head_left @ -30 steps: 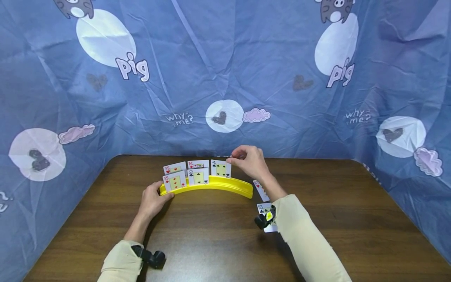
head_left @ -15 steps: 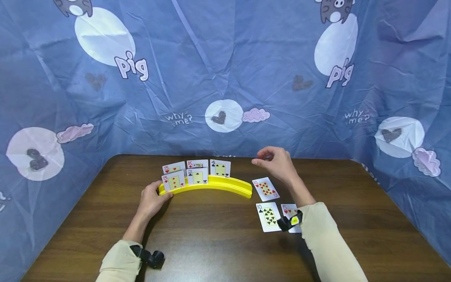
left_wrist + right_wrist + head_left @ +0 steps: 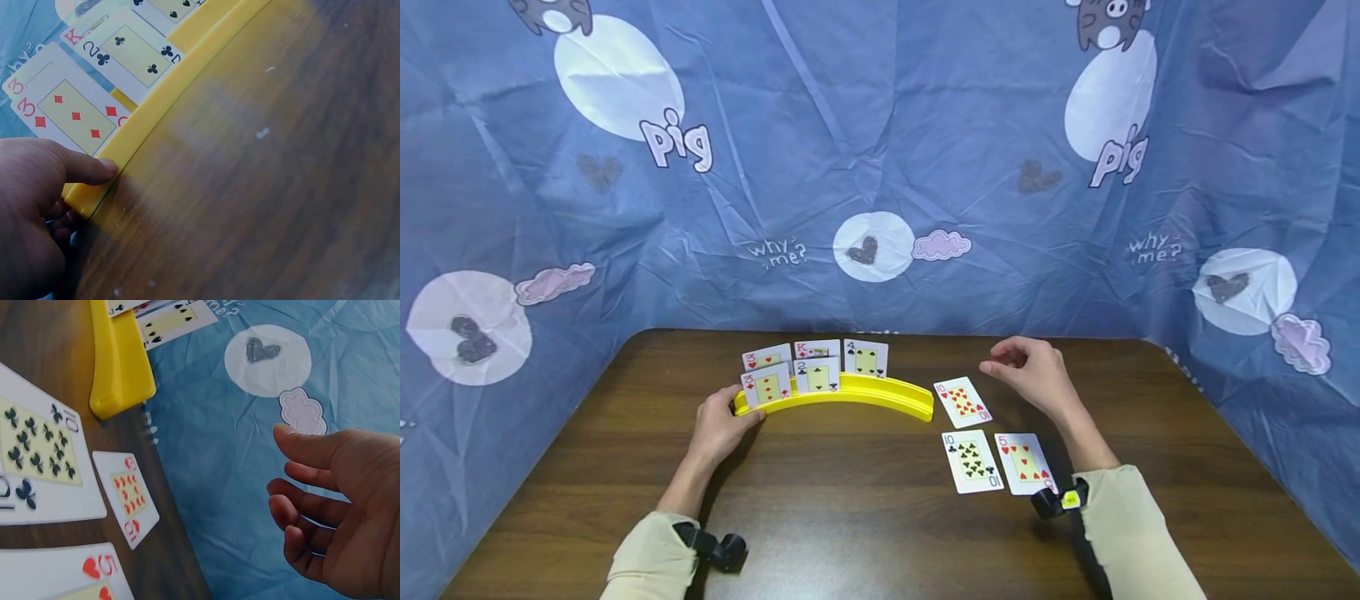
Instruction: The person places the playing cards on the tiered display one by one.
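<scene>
We saw the right hand (image 3: 1033, 375) well off to the right of the curved, glossy yellow card holder (image 3: 895, 398), whereas a second earlier its fingertips had been at the upper corner of the white-bordered four of spades (image 3: 867, 358). That card now stood by itself in the rear groove, so we judged it seated and this placement finished. The withdrawal had also uncovered the red-printed ten of hearts (image 3: 962, 402), the black-printed ten of clubs (image 3: 972, 462) and most of the red-printed five of hearts (image 3: 1025, 463), all lying face up.

We found the right hand's fingers loosely bent, the thumb apart from them, with nothing between. The left hand (image 3: 721, 425) gripped the holder's left end, its thumb against the front edge.

The holder lay towards the far side of the dark brown wood-grain table (image 3: 835, 500). Its long axis ran left to right, bowing away from us in the middle, and its right end pointed towards the two tens. We saw the four of spades facing us, its long axis upright; the king of diamonds (image 3: 816, 348) stood to its left, behind the two of clubs (image 3: 817, 375).
</scene>
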Demonstrator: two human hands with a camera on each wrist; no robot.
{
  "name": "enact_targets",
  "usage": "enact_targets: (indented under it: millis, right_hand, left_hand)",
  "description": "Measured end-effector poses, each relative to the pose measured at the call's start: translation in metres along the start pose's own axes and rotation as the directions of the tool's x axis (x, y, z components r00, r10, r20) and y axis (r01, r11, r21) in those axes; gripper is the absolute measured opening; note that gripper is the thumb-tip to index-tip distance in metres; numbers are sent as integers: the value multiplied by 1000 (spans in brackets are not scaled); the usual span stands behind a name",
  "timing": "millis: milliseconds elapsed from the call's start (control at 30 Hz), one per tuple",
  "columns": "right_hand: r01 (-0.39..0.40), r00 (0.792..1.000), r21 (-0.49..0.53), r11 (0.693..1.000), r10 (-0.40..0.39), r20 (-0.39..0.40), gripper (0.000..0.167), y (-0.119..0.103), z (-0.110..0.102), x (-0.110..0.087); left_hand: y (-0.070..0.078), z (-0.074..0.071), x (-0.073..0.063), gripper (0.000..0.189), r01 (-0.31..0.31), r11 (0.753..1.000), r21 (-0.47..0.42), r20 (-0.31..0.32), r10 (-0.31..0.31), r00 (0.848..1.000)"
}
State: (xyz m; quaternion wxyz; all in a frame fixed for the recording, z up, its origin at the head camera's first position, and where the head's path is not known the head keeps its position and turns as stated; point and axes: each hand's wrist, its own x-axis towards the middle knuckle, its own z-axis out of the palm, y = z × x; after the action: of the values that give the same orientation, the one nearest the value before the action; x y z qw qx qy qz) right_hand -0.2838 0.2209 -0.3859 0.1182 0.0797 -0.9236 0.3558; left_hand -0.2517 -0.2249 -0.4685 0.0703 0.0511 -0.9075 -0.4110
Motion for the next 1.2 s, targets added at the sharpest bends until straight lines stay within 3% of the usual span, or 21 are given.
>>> enact_targets:
  millis: [333,1200]
  right_hand:
    - [-10,1000,-39,999,9,-5,29,20,-7,-14]
    - [-72,978,-98,993,90,189,41,56,4,-52]
  left_hand:
    - [2,-1,1,45,-8,1000,9,7,8,1000]
    - [1,-1,-1,45,-10,999,30,8,10,1000]
